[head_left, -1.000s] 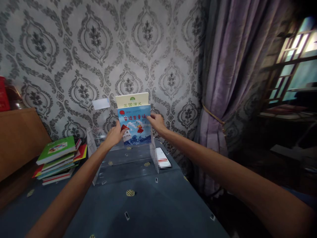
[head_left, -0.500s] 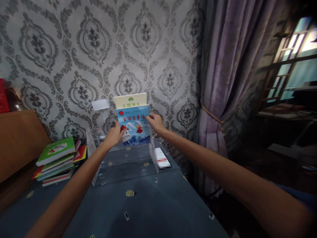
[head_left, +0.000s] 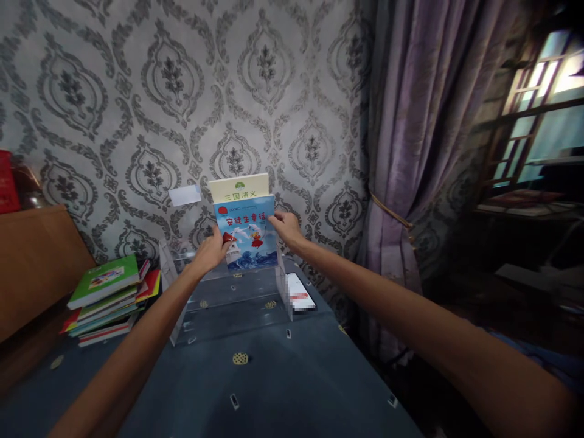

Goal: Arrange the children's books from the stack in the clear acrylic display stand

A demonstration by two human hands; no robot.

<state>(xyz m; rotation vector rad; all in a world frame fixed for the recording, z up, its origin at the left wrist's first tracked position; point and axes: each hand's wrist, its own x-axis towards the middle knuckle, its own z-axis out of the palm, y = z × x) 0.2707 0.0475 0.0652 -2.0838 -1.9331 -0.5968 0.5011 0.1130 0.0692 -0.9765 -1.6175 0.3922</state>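
Gripping the blue book [head_left: 250, 258], left hand [head_left: 212, 250] and higher right hand [head_left: 287, 228] extend forward.

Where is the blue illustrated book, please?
The blue book is just left of the head view's centre, between left hand and right hand, before a cream book.

bare, slender forearms [head_left: 150, 328] taper to a bare left hand [head_left: 211, 250] and right hand [head_left: 287, 227].

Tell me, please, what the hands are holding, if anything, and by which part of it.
The blue book: left hand at its left edge, right hand higher, at its right edge. Whether they grip the cream book too, I cannot tell.
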